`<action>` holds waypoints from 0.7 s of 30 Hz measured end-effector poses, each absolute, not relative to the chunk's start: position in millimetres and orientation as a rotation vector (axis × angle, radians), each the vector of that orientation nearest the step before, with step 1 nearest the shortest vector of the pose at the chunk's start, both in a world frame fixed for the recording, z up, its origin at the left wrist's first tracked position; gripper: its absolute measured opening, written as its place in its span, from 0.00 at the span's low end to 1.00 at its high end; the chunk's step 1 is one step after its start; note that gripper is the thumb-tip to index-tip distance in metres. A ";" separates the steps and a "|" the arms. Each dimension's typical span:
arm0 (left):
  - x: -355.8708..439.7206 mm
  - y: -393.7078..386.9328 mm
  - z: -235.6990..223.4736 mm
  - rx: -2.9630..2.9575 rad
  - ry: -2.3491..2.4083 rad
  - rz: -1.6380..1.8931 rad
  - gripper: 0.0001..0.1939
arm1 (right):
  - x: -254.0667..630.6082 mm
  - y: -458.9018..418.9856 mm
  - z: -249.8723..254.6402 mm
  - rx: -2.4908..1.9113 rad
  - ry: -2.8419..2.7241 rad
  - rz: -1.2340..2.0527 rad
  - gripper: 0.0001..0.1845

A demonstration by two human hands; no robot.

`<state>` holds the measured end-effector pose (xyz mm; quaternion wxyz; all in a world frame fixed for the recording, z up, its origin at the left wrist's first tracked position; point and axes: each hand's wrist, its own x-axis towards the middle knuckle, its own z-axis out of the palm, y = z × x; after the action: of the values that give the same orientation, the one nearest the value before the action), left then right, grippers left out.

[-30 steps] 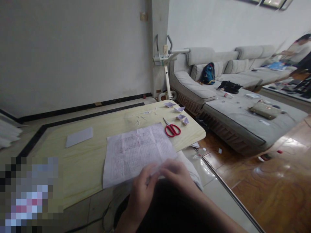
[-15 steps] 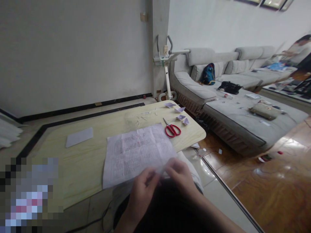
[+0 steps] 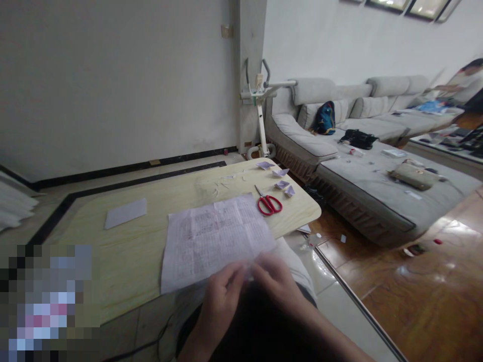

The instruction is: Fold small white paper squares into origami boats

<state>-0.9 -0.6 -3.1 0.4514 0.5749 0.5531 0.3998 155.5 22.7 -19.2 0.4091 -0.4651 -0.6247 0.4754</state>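
Just beyond my lap, my left hand (image 3: 225, 284) and my right hand (image 3: 274, 277) meet with fingertips pinched together. A small pale piece of paper (image 3: 248, 270) shows between them, blurred and mostly covered by the fingers. Right in front of the hands lies a large creased printed sheet (image 3: 215, 239), its near edge reaching over the table (image 3: 124, 266). Red-handled scissors (image 3: 269, 205) rest beyond its right corner, blades slightly apart. Several small folded paper boats (image 3: 280, 173) stand near the table's far right corner.
Thin paper scraps (image 3: 223, 186) lie behind the printed sheet. A blank white paper (image 3: 126, 213) is on the table's left. To the right stands a grey sofa (image 3: 362, 201) with bags on it. Another person (image 3: 468, 83) is at the far right.
The view has tilted up slightly, so everything sits a little lower. Both hands keep pinching the small paper, and the fingers have drawn slightly closer together.
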 end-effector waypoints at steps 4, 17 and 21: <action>-1.1 -1.0 -1.7 1.358 1.399 0.978 0.13 | 155.8 20.5 -20.0 -1.187 -1.520 1.178 0.18; -6.4 -4.6 -7.0 1.595 1.409 0.868 0.17 | 154.9 17.9 -12.3 -1.020 -1.591 1.469 0.20; -3.4 -6.6 -6.3 1.566 1.408 0.937 0.17 | 152.9 13.4 -10.0 -0.973 -1.450 1.568 0.21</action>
<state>-3.4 -6.6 -6.3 0.4065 0.6208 0.5581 0.3713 152.9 13.4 -10.0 0.3867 -0.3824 -0.5698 0.6160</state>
